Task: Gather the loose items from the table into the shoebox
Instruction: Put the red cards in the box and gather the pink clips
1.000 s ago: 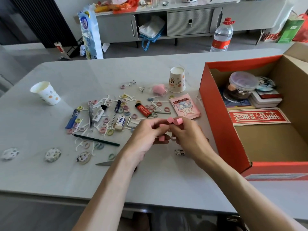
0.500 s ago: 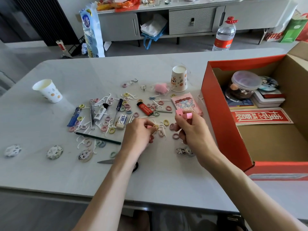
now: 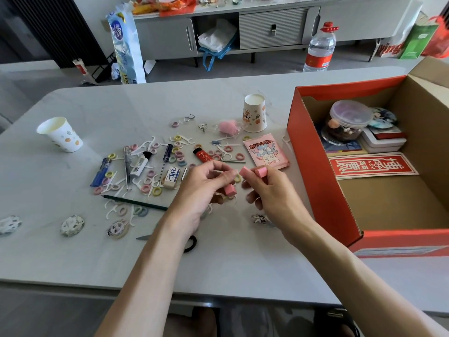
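Pink blocks [image 3: 261, 171] mid-gather: two pinched in right hand [image 3: 273, 194], one gripped in left hand [image 3: 198, 199]. Next: carry across to shoebox [image 3: 313, 171], release inside.

Two arms and two hands show. The left hand [image 3: 201, 190] and the right hand [image 3: 272, 190] are bare. The left arm [image 3: 150, 263], down toward 7 o'clock, is bare all the way to the edge of the picture. The right arm [image 3: 340, 268], down toward 5 o'clock, is bare to the edge too. Both arms are long and thin, and they look wider near the bottom. The wrists are narrow. The fingers are slim, and the nails that show are short. Small bumps from the knuckles show on the back of the right hand.
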